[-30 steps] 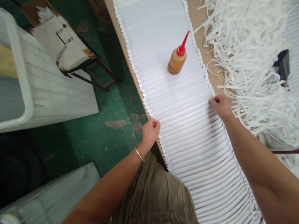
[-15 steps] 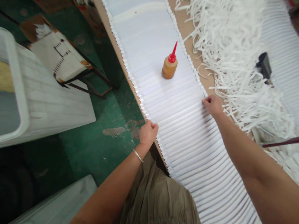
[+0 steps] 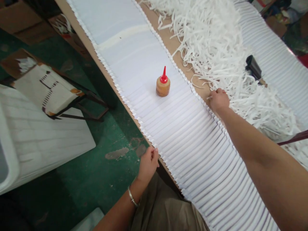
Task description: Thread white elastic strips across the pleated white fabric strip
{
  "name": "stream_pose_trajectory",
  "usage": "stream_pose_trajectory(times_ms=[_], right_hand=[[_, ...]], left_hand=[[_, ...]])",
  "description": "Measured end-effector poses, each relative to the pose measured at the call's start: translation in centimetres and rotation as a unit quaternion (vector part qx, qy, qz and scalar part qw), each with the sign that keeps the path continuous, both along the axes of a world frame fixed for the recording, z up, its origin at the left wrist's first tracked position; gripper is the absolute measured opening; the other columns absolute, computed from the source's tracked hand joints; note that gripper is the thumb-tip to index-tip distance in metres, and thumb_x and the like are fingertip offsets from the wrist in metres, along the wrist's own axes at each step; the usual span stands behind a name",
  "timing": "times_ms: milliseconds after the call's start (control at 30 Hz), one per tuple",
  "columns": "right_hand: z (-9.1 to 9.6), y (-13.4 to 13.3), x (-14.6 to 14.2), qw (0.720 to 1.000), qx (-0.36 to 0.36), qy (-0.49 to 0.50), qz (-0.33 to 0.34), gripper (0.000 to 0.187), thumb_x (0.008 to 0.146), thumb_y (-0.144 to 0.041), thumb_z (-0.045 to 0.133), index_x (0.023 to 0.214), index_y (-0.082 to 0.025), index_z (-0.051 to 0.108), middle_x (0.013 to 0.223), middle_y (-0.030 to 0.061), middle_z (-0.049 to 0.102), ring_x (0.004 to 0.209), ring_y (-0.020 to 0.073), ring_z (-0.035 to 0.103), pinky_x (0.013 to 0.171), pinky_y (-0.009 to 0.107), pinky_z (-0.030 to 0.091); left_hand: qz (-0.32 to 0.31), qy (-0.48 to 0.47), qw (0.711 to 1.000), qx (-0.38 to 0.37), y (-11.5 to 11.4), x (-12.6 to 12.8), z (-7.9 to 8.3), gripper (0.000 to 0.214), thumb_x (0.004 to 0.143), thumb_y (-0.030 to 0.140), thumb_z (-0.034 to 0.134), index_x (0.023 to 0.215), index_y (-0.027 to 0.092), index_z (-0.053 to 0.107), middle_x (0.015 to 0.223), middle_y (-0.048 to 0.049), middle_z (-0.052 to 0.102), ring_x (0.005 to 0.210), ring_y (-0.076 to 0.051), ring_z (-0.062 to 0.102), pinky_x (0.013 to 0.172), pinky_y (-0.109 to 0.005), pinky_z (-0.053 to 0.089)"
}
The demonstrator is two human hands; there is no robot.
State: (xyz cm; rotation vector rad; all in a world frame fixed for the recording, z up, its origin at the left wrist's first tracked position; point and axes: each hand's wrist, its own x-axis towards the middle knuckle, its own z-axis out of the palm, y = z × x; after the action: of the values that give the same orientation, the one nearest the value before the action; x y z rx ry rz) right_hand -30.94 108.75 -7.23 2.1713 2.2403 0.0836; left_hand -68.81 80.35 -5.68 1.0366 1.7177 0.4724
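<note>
Overlapping white paper sheets [image 3: 183, 128] lie fanned out in a long band, their edges stepped and their near part rising in curved ridges. At the band's left edge is my left hand [image 3: 148, 162], fingers curled together; anything between them is too small to make out. My right hand [image 3: 219, 100] is closed just beyond the right edge, beside a heap of white paper strips [image 3: 211, 41]. What its fingertips hold, if anything, is hidden. A small bottle of amber liquid [image 3: 163, 88] with a red pointed nozzle stands upright on the sheets.
A black-ended tool [image 3: 253, 67] lies by the strips, before a second band of sheets [image 3: 264, 38]. Left of the table, a stool with a worn cover [image 3: 45, 83] and a large white bin [image 3: 45, 134] stand on the green floor [image 3: 115, 138].
My right hand has left the sheets' right edge and shifted outward to the strips. My left hand stays near the left edge. The view has swung, bringing the bottle lower and left.
</note>
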Motion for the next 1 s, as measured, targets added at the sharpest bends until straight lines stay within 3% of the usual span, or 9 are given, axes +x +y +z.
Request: stream_pose_trajectory(times_ms=[67,133,267,433,533,633,767,900,1000], right_hand=[[0.3,-0.2,0.4,1.0,0.003,0.001,0.006,0.021,0.086,-0.022,0.055,0.095,-0.014,0.072,0.105,0.0166,0.06,0.098,0.032,0.052,0.082,0.041,0.042],[1.4,-2.1,0.6,0.999,0.025,0.018,0.042,0.017,0.086,-0.024,0.057,0.09,-0.016,0.072,0.101,0.0143,0.06,0.097,0.0306,0.052,0.085,0.042,0.043],[4.7,-10.4,-0.8,0.988,0.058,0.076,0.123,0.012,0.091,-0.025,0.059,0.087,-0.021,0.07,0.097,0.0106,0.059,0.095,0.0276,0.053,0.087,0.043,0.044],[8.0,-23.0,-8.2,0.968,-0.013,0.183,0.169,0.008,0.095,-0.021,0.059,0.096,-0.023,0.067,0.101,0.0085,0.059,0.094,0.024,0.055,0.084,0.041,0.047],[8.9,-27.5,-12.5,0.957,-0.061,0.21,0.189,0.011,0.095,-0.016,0.058,0.099,-0.022,0.066,0.101,0.0088,0.06,0.092,0.0235,0.055,0.084,0.041,0.046],[9.2,-29.1,-14.8,0.957,-0.076,0.201,0.195,0.01,0.095,-0.016,0.058,0.099,-0.021,0.066,0.102,0.0095,0.061,0.093,0.0245,0.054,0.085,0.042,0.045],[9.4,-28.6,-16.2,0.946,-0.109,0.206,0.226,0.008,0.096,-0.017,0.055,0.097,-0.02,0.063,0.107,0.0115,0.063,0.096,0.026,0.054,0.087,0.044,0.044],[9.5,-27.0,-17.5,0.903,-0.157,0.324,0.234,0.024,0.093,-0.017,0.053,0.117,-0.018,0.056,0.126,0.0166,0.062,0.117,0.0282,0.055,0.099,0.046,0.044],[8.8,-25.6,-17.4,0.872,-0.231,0.356,0.242,0.033,0.096,-0.028,0.055,0.127,-0.018,0.054,0.111,0.0124,0.069,0.107,0.0252,0.061,0.101,0.045,0.043]], left_hand=[[-0.017,-0.037,0.999,-0.016,0.2,-0.8,0.8,0.029,0.097,0.047,0.045,0.08,0.024,0.047,0.049,0.0066,0.05,0.048,-0.015,0.057,0.056,-0.026,0.039],[-0.033,-0.074,0.996,-0.032,0.8,-1.4,1.4,0.03,0.097,0.048,0.046,0.08,0.023,0.049,0.049,0.0065,0.049,0.047,-0.015,0.056,0.054,-0.025,0.038],[-0.067,-0.175,0.98,-0.065,2.7,-0.3,2.4,0.031,0.094,0.047,0.049,0.08,0.02,0.053,0.05,0.0055,0.05,0.046,-0.013,0.054,0.053,-0.025,0.04],[-0.075,-0.349,0.909,-0.215,4.4,4.7,3.5,0.038,0.096,0.05,0.046,0.093,0.015,0.06,0.07,-0.0007,0.063,0.048,-0.011,0.061,0.044,-0.021,0.03],[-0.096,-0.377,0.876,-0.283,4.7,6.3,4.4,0.033,0.097,0.045,0.048,0.088,0.015,0.057,0.073,-0.0024,0.066,0.048,-0.011,0.064,0.043,-0.02,0.027],[-0.139,-0.349,0.885,-0.274,4.7,5.4,5.1,0.019,0.093,0.027,0.054,0.078,0.016,0.052,0.063,0.0009,0.062,0.044,-0.008,0.059,0.043,-0.019,0.027],[-0.152,-0.332,0.893,-0.261,4.4,2.8,5.3,0.008,0.089,0.015,0.053,0.081,0.015,0.055,0.06,0.0027,0.06,0.043,-0.008,0.055,0.044,-0.019,0.03],[-0.155,-0.313,0.911,-0.22,3.9,1.6,4.8,0.006,0.086,0.013,0.053,0.082,0.016,0.054,0.057,0.0052,0.056,0.045,-0.008,0.052,0.046,-0.02,0.032],[-0.21,-0.254,0.933,-0.141,3.8,1.0,4.3,0.007,0.083,0.012,0.055,0.079,0.017,0.054,0.056,0.0057,0.053,0.05,-0.01,0.051,0.051,-0.021,0.035]])
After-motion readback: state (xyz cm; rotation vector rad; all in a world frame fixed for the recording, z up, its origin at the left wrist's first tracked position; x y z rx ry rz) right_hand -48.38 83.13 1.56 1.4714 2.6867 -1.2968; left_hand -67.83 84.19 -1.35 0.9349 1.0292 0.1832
